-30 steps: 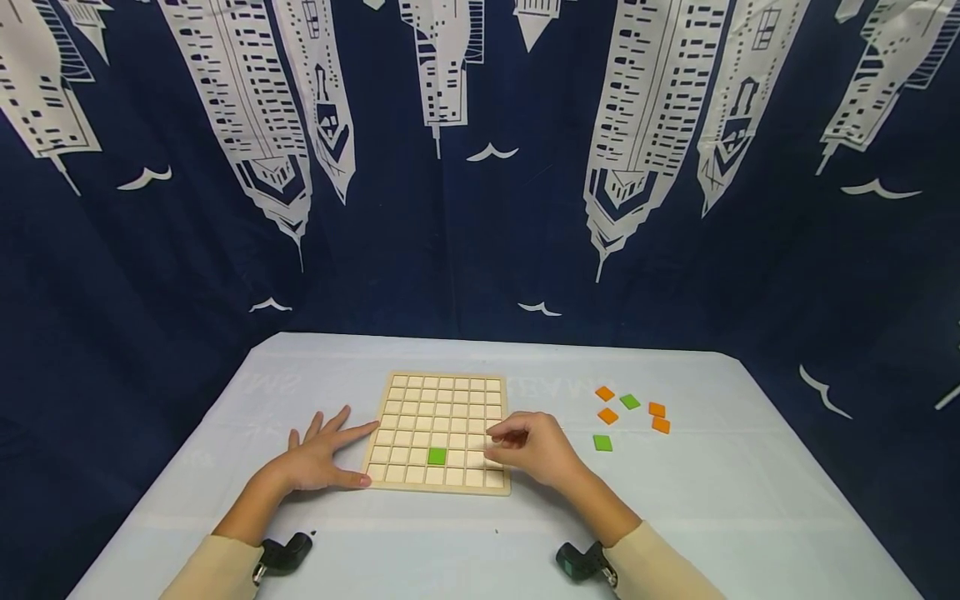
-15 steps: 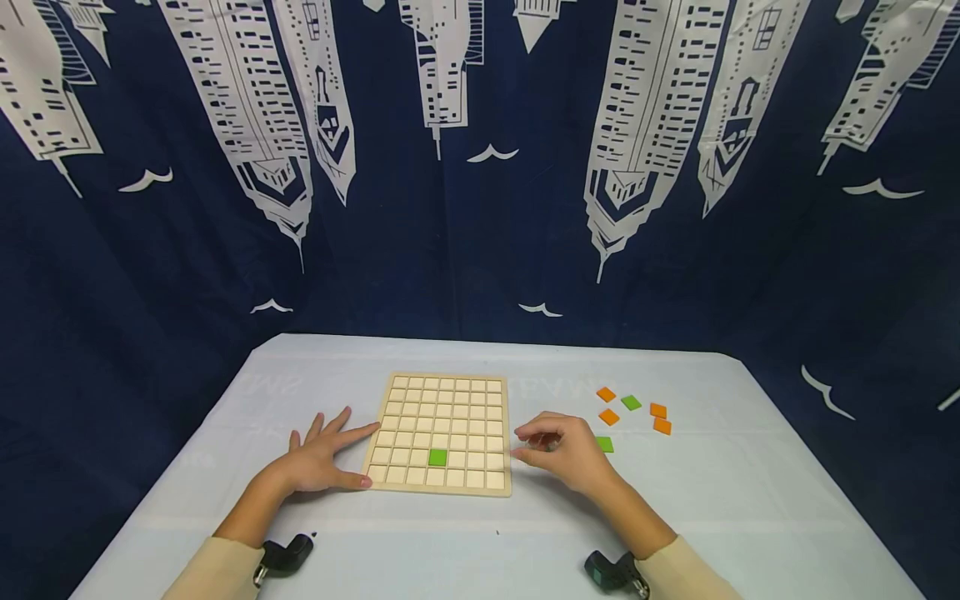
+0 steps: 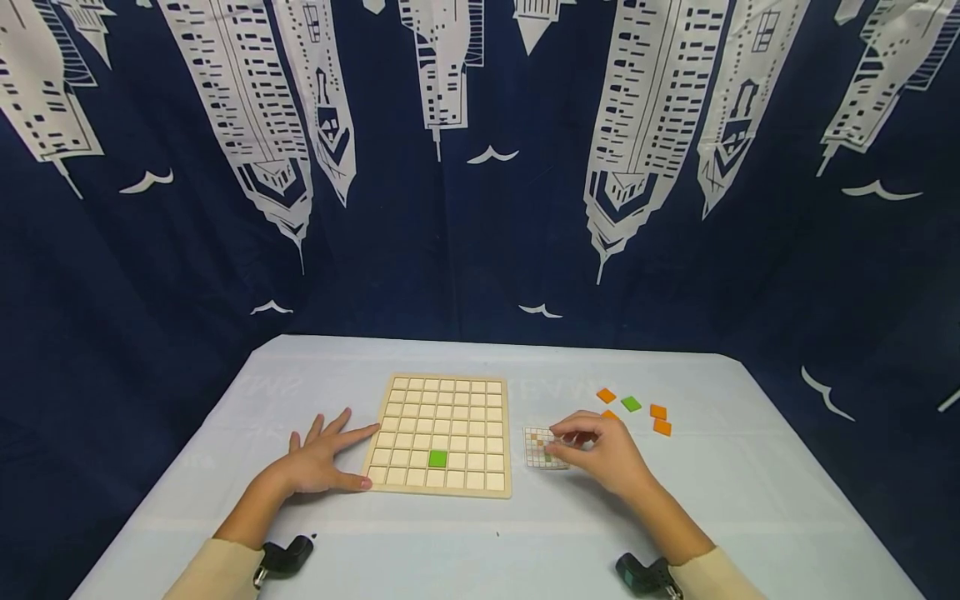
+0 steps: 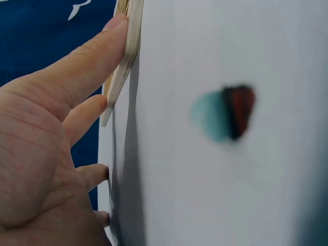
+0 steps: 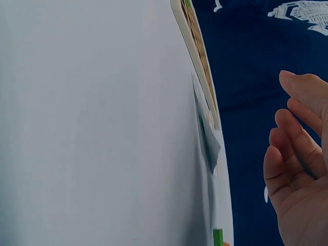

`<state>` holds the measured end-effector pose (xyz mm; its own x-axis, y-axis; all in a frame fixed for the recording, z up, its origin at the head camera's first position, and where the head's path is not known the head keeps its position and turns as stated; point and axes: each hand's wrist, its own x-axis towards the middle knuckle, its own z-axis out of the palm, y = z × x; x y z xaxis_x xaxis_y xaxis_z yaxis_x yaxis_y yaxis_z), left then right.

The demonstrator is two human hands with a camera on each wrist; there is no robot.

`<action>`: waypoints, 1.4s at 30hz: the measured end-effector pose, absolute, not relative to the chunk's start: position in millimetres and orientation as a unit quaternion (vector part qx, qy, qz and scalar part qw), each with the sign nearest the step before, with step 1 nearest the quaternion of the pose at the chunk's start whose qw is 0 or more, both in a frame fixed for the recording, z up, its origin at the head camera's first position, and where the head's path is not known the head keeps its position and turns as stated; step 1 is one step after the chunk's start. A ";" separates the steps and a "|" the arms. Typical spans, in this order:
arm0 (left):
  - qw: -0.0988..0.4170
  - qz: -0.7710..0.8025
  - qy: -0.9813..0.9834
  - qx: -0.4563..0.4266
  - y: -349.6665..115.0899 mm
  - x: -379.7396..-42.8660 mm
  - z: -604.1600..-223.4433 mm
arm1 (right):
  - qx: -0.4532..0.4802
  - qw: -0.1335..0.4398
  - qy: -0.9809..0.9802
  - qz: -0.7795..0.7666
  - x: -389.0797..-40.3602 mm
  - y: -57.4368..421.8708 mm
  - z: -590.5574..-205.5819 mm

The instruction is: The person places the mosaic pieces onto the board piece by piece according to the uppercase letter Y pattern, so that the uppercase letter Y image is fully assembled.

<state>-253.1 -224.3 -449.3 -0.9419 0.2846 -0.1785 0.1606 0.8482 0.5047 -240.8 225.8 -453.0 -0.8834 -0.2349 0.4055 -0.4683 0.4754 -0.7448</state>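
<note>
Ideally, the left hand [image 3: 315, 458], fingers spread, presses only lightly on the left edge of the grid board [image 3: 508, 417], lower centre of the frame, while the right hand [image 3: 600, 454], narrowly parted and seemingly empty, lets the patterned card [image 3: 537, 447] just right of the board lie flat, unsnagged

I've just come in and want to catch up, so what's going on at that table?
Someone is working at a white table with a wooden board and a small grid card. Their left grip, spread wide, touches the board's left side. Their right grip is over the card, just right of the board; the right wrist view shows it clear of the card and holding nothing. One green tile sits in the board, and loose orange tiles and green ones lie farther right.
</note>
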 end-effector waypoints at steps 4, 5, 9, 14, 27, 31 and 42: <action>0.125 0.249 0.953 0.117 -223.5 -252.6 -448.2 | 0.187 0.126 -0.861 0.456 -240.3 236.7 -452.1; 0.125 0.249 0.953 0.117 -223.5 -252.7 -448.0 | 0.182 0.126 -0.863 0.455 -240.3 239.2 -451.9; 0.127 0.248 0.954 0.116 -223.2 -252.6 -447.9 | 0.171 0.127 -0.869 0.446 -239.8 250.3 -451.9; 0.127 0.248 0.953 0.117 -223.2 -252.3 -448.1 | 0.166 0.122 -0.873 0.442 -241.3 263.7 -454.3; 0.121 0.242 0.955 0.121 -224.3 -253.8 -450.7 | 0.139 0.101 -0.886 0.431 -248.7 291.7 -461.2; 0.121 0.244 0.954 0.124 -224.6 -253.6 -450.3 | 0.130 0.096 -0.884 0.438 -249.5 296.4 -460.1; 0.123 0.243 0.955 0.120 -224.1 -253.8 -449.5 | 0.093 0.031 -0.897 0.430 -257.7 311.1 -462.7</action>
